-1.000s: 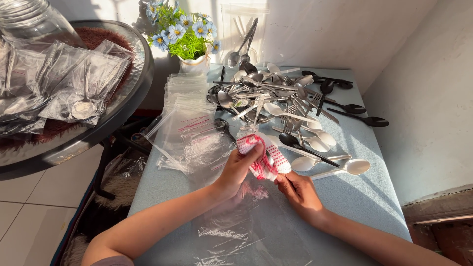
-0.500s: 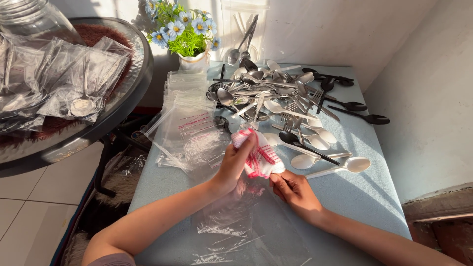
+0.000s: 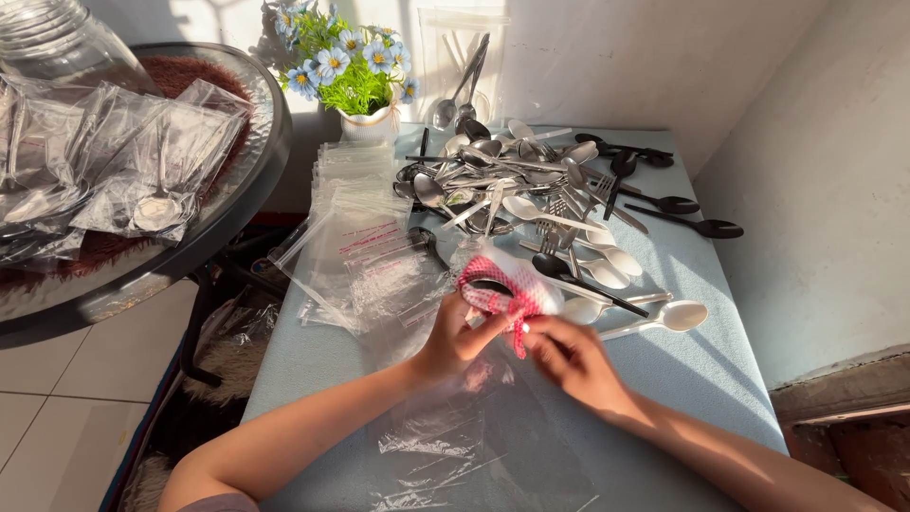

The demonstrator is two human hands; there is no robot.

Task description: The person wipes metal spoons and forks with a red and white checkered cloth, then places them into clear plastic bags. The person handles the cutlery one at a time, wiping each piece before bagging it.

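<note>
Head view: both hands (image 3: pixel 517 346) hold red-checked cloth (image 3: pixel 500 289), lying left-right.

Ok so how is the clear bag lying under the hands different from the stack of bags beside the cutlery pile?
The clear bag under the hands lies alone, crumpled and wrinkled; the stack of bags holds many, mostly flat and layered. The single bag sits at the near end of the blue table; the stack lies farther back, near the flower pot. Both are transparent plastic.

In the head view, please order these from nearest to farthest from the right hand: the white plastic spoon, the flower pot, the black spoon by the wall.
From the right hand:
1. White plastic spoon, just right of it.
2. Black spoon, farther back by the right wall.
3. Flower pot, at the far left corner.
</note>
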